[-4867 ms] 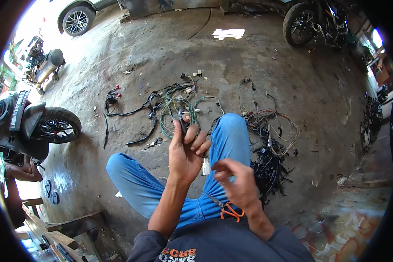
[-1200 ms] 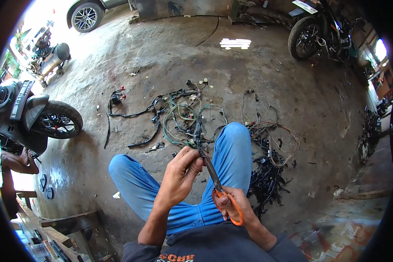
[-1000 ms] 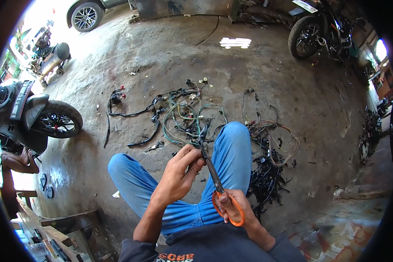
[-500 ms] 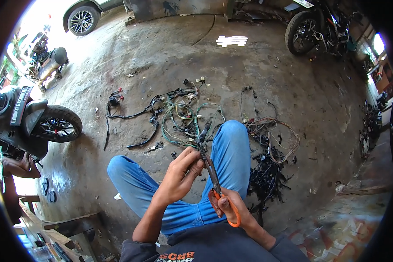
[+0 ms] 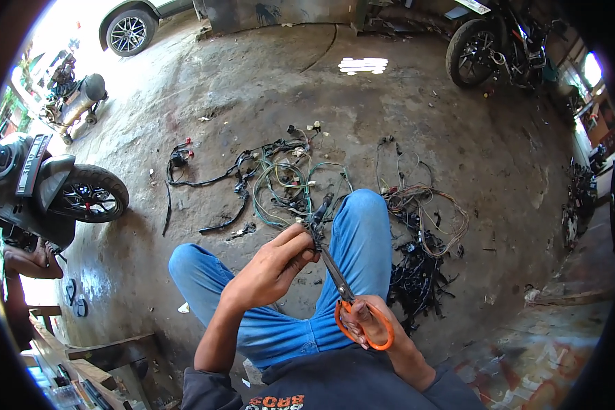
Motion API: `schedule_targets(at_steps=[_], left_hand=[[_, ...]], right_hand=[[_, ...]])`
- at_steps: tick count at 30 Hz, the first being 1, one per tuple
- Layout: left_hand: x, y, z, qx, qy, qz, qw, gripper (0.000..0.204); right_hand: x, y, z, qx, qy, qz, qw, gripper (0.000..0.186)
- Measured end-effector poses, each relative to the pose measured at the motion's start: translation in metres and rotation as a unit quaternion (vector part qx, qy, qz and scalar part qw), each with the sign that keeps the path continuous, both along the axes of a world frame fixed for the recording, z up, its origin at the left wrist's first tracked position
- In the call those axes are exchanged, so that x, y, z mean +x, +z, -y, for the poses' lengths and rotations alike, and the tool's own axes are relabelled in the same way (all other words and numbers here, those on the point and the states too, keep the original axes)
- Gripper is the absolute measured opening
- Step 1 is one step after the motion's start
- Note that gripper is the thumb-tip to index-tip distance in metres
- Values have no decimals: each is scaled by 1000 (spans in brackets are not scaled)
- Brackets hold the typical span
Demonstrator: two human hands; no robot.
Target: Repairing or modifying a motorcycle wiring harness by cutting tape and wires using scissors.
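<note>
Between my knees, my left hand [image 5: 275, 265] is closed on a dark, taped wiring harness [image 5: 317, 229], whose far end reaches toward the wires on the floor. My right hand [image 5: 372, 321] has its fingers through the orange handles of a pair of scissors [image 5: 339, 281]. The dark blades point up and left, with their tips beside my left fingertips at the harness. Whether the blades touch the wire cannot be made out. Past my knees lies a tangle of green and yellow wires [image 5: 280, 176] with black taped branches and white connectors.
Right of my knee are a coil of brown wires [image 5: 451, 219] and a heap of black scraps [image 5: 420, 287]. Motorcycles stand at the left [image 5: 55, 184] and the far right [image 5: 499, 48]. Another person's arm [image 5: 31, 263] shows at the left edge, near a pair of sandals [image 5: 76, 298].
My right hand has shifted slightly right, and the scissors' orange handles have turned and show more spread. My left forearm has swung a little left, its fingers staying at the harness.
</note>
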State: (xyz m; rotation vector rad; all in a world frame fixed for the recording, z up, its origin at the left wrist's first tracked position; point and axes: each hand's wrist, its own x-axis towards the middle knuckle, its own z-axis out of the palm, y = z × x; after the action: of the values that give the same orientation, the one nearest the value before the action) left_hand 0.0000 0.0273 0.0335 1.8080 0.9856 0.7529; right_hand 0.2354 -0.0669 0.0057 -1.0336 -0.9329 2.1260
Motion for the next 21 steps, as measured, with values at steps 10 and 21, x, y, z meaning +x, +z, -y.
schedule_targets(at_steps=[10, 21], left_hand=[[-11, -2, -5, 26, -79, -48, 995, 5], [10, -42, 17, -177, 69, 190, 963, 29]], right_hand=[[6, -5, 0, -77, 43, 15, 996, 65], [-18, -11, 4, 102, 22, 129, 986, 70]])
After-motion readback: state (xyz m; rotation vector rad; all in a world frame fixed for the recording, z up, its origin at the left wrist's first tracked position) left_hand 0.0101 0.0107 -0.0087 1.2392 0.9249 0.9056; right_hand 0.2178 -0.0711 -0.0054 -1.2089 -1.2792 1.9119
